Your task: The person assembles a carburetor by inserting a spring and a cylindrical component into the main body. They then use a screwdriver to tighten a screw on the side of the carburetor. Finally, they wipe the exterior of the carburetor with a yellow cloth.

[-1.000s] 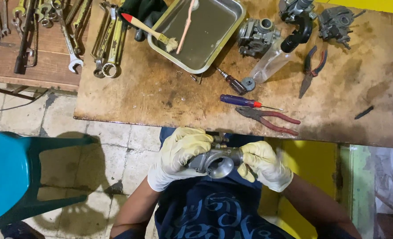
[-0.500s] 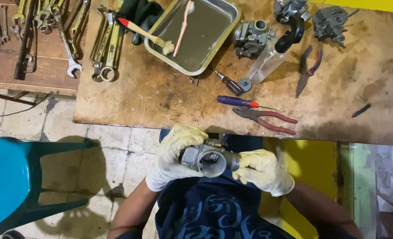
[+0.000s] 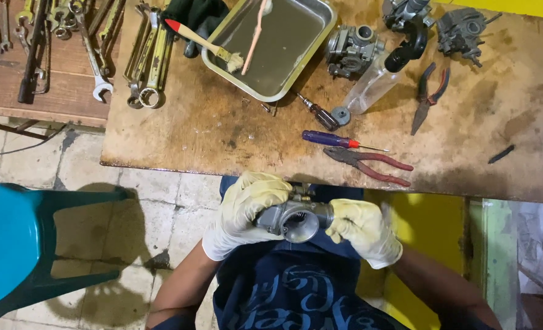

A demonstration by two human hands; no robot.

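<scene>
— while both gloved hands sit low in the middle of the frame, what are they holding?

— a grey metal carburetor (image 3: 296,217), held over the lap, just below the near edge of the wooden table (image 3: 222,131). the left hand (image 3: 247,205) wraps over its left side, fingers curled and clamped on the body. the right hand (image 3: 363,229) grips the right end, fingers closed around it. the round open mouth of the part faces downward in the frame, toward the person's blue shirt.

— and what lies on the table?

— nearest the hands, right of centre, a purple-handled screwdriver (image 3: 336,140) with red-handled pliers (image 3: 369,164) just below it. at top centre, a shallow metal tray (image 3: 271,46) holds murky liquid; a red-tipped brush (image 3: 201,41) leans on its left rim and a thin pale stick rests inside. right of the tray sits a second carburetor (image 3: 351,49), then a clear bottle (image 3: 372,88) lying tilted. another pair of pliers (image 3: 429,95) lies toward the upper right.

— anything at the edges?

— wrenches (image 3: 146,58) lie in the upper left, partly on a lower bench. a teal plastic stool (image 3: 14,244) stands on the tiled floor at lower left.
</scene>
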